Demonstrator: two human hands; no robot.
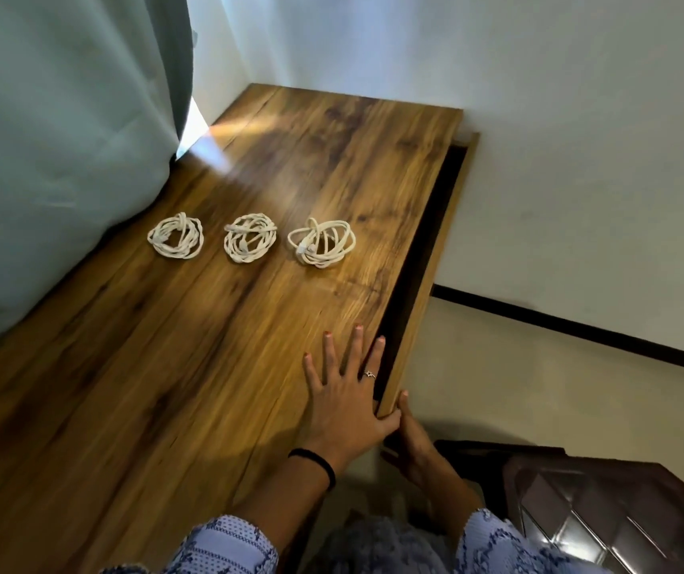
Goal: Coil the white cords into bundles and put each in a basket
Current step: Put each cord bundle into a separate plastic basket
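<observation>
Three coiled white cord bundles [249, 237] lie unbasketed on the brown wooden worktop [124, 366], left hand [346, 393] flat, right hand [414, 443] grip unclear.

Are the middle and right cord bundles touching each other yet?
Apart. The head view shows bare wood between the middle bundle and the right bundle on the tabletop.

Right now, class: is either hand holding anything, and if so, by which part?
The right hand grips the near corner of the drawer front. The left hand lies flat on the wooden top, holding nothing. The three cord bundles lie untouched.
</observation>
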